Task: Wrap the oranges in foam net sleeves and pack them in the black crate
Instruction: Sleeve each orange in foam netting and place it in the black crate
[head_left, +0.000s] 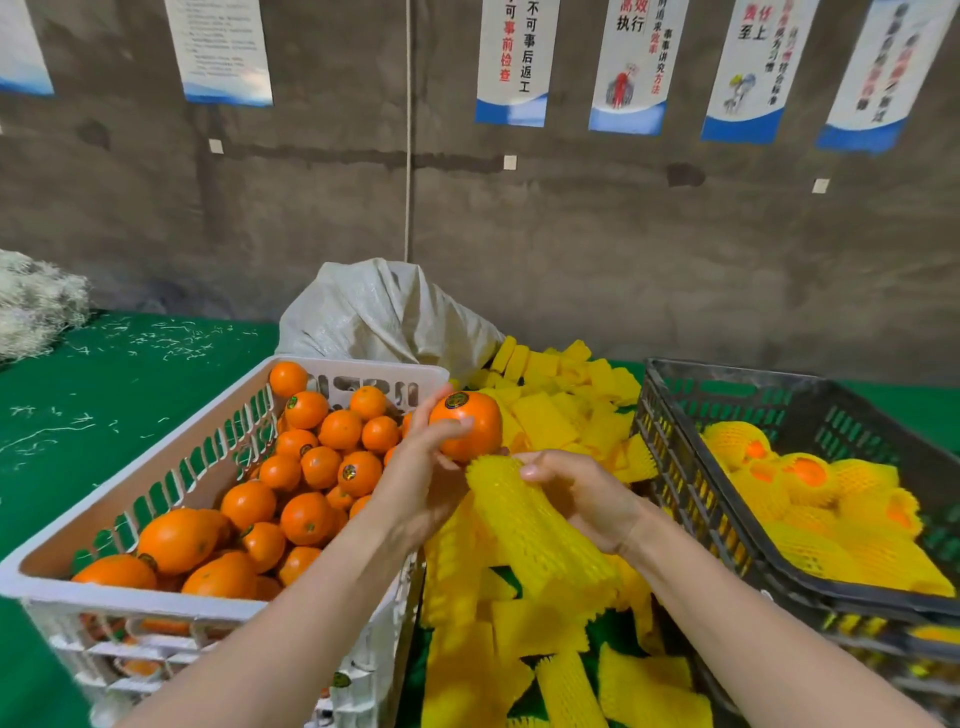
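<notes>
Left hand (420, 470), orange (471, 425) — right hand (577, 494), seemingly sleeve (524, 527)

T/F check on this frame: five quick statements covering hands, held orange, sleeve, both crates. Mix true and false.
1. The left hand holds a round orange with a dark sticker. True.
2. The right hand holds nothing. False: its fingers grip a yellow foam net sleeve.
3. The held orange is already inside the sleeve. False: it is unwrapped, at the sleeve's upper end.
4. The black plastic crate on the right contains wrapped oranges. True.
5. The white plastic crate on the left is empty. False: it is full of bare oranges.
</notes>
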